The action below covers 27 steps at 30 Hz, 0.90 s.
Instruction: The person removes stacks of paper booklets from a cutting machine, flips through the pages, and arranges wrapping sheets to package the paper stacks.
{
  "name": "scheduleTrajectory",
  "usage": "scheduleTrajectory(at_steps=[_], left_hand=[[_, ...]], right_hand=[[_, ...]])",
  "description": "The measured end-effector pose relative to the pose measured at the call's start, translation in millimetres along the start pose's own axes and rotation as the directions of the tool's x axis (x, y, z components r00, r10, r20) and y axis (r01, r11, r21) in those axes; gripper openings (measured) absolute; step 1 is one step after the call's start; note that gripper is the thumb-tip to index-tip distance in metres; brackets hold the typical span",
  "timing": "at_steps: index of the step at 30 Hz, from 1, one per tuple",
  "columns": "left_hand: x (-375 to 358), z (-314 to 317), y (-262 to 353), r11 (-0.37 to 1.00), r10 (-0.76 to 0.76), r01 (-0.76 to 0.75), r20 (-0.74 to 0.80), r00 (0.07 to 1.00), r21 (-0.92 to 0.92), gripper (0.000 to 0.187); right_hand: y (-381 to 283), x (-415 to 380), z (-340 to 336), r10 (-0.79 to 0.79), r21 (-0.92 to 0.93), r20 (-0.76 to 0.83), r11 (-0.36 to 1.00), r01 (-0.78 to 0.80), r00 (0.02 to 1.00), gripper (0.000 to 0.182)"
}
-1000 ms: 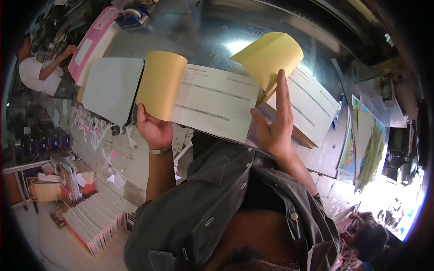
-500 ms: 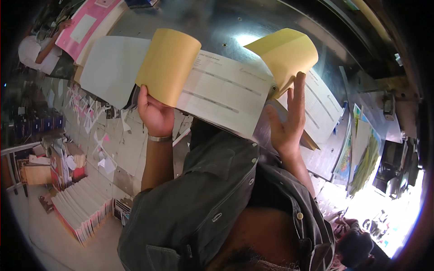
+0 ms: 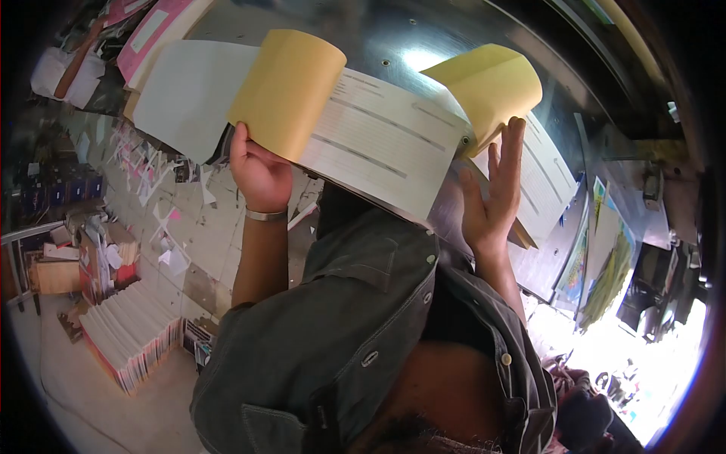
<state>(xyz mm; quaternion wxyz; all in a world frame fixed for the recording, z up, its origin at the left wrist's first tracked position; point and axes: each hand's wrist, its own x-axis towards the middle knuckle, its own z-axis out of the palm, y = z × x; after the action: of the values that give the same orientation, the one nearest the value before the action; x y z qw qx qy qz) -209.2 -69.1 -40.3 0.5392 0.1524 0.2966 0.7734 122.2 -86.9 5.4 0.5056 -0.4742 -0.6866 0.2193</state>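
A printed form book (image 3: 386, 144) lies across the metal table in front of me, its yellow-tan cover (image 3: 291, 91) curled back at the left. At the cover's lower edge is my left hand (image 3: 261, 174), its thumb on top and its fingers hidden underneath, closed on the book. My right hand (image 3: 495, 197) is open with stretched fingers, its fingertips right at a second curled yellow cover (image 3: 495, 87). Below that cover lies another printed form book (image 3: 537, 170). Blank white sheets (image 3: 193, 94) lie left of the first book.
Pink printed sheets (image 3: 155, 38) lie at the upper left, near another person's arm (image 3: 79, 60). Paper scraps (image 3: 170, 250) litter the floor. A long row of stacked booklets (image 3: 132, 333) stands at the lower left. Coloured sheets (image 3: 605, 257) hang at the right.
The view has shifted slightly. My right hand sits a little further right, fingers still stretched at the yellow cover. My left hand keeps its grip, and the other person's arm has moved.
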Motion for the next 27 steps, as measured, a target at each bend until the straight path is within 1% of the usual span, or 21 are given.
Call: scheduleTrajectory(at_steps=[2,3,4,5,6,8,9,10,13,14,17,20,24,26,27], left_hand=[[-3,11,-1,1.000,0.002,-0.004,-0.079,0.997,-0.016,0.041],[-1,0,-3,1.000,0.005,-0.004,0.033,0.999,-0.011,0.041],[5,-24,-1,1.000,-0.005,0.008,0.151,0.989,-0.017,0.041],[14,-36,0,0.998,-0.019,0.040,0.338,0.941,-0.056,0.041],[23,-48,0,0.993,-0.032,0.085,0.512,0.858,-0.080,0.041],[28,-44,1,0.985,-0.056,0.151,0.658,0.751,-0.089,0.043],[16,-29,3,0.993,-0.059,0.097,0.450,0.891,-0.062,0.045],[5,-14,6,0.998,-0.058,0.062,0.213,0.975,-0.012,0.047],[6,-15,7,0.993,-0.110,0.118,0.317,0.942,-0.005,0.048],[6,-15,7,0.990,-0.124,0.137,0.284,0.951,-0.027,0.049],[8,-18,8,0.985,-0.158,0.173,0.299,0.941,-0.023,0.048],[9,-19,9,0.979,-0.163,0.197,0.363,0.918,-0.058,0.049],[8,-19,8,0.985,-0.159,0.170,0.265,0.951,-0.017,0.048],[3,-10,10,0.987,-0.158,0.163,0.221,0.962,-0.002,0.048],[12,-22,7,0.991,-0.121,0.132,0.410,0.904,0.002,0.046]], right_hand=[[1,0,-1,0.041,0.099,-0.008,0.994,-0.040,0.999,0.088],[1,-1,-5,0.066,0.135,-0.018,0.989,-0.063,0.998,0.088],[2,1,-9,0.098,0.227,-0.022,0.970,-0.090,0.995,0.089],[3,5,-15,0.090,0.368,-0.031,0.927,-0.072,0.995,0.089],[2,10,-23,0.122,0.423,-0.031,0.901,-0.097,0.992,0.089],[-1,18,-41,0.179,0.508,-0.028,0.850,-0.140,0.983,0.088],[-1,20,-50,0.206,0.541,-0.022,0.825,-0.161,0.978,0.088],[4,21,-57,0.198,0.526,-0.011,0.835,-0.163,0.980,0.087],[9,23,-70,0.204,0.532,-0.019,0.831,-0.163,0.979,0.086],[11,23,-73,0.224,0.523,-0.023,0.834,-0.179,0.974,0.085],[15,23,-79,0.232,0.551,0.026,0.808,-0.208,0.972,0.087],[15,26,-82,0.210,0.529,0.044,0.824,-0.201,0.977,0.090],[17,31,-82,0.185,0.558,0.078,0.806,-0.197,0.980,0.096],[12,33,-82,0.210,0.541,0.106,0.808,-0.234,0.972,0.101],[11,34,-79,0.217,0.539,0.127,0.804,-0.251,0.968,0.103]])
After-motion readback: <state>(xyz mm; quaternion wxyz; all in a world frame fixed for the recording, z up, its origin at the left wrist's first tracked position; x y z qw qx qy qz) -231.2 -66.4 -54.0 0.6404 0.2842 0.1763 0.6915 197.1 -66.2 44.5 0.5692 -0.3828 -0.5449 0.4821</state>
